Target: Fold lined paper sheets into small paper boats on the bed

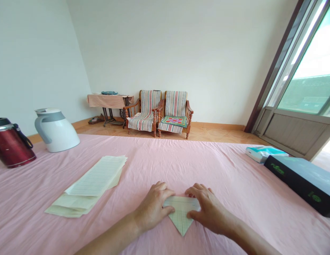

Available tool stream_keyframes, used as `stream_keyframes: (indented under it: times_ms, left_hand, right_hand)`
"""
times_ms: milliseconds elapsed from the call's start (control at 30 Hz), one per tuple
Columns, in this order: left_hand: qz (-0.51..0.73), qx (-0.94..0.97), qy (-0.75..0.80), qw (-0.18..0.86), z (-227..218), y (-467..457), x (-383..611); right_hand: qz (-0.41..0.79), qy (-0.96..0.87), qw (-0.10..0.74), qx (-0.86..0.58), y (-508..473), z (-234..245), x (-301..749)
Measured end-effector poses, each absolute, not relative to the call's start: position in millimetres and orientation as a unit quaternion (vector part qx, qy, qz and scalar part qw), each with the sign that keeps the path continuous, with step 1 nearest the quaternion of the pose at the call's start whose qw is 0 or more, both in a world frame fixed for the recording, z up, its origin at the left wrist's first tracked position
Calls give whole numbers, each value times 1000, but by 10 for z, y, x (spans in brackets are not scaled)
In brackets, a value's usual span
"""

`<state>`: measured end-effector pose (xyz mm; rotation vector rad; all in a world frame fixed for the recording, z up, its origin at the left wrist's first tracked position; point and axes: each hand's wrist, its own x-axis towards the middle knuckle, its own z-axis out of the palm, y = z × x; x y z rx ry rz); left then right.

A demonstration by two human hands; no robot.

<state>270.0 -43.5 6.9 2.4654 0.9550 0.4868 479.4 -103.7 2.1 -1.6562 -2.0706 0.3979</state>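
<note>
Your two forearms come in from the bottom edge and meet over a folded paper (182, 215) lying on the pink cloth (180, 163), just in front of you. That paper is folded to a point that aims toward you, with its straight edge on the far side. Your left hand (153, 207) rests on its left corner, fingers loosely bent and pressing down, thumb along the edge. Your right hand (210, 209) lies on the right corner the same way, spread and flat rather than gripping. Neither hand lifts the paper; both just bear on it. A stack of lined sheets (93, 186) lies fanned out to your left, apart from the hands. Farther left stand a white jug (56, 130) and a red flask (11, 144), near each other. To your right sit a black box (305, 180) and, behind it, a teal box (263, 153). Two striped chairs (159, 112) stand against the far wall, beside a small table (108, 101).
</note>
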Motion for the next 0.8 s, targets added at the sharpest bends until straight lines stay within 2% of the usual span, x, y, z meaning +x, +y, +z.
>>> stream_keyframes:
  times_ms: [167,433,800]
  left_hand:
    - [188,892,341,230,39,-433,2692]
    - [227,906,302,193,4,-462,2682]
    - [226,917,296,143,-67,-471,2691]
  right_hand:
    - [164,-745,243,-599,-1021,23,4787]
    - [105,-756,321,-560,-1147,-110,4741]
    - [97,-751,343,-556,-1162,-216,4718]
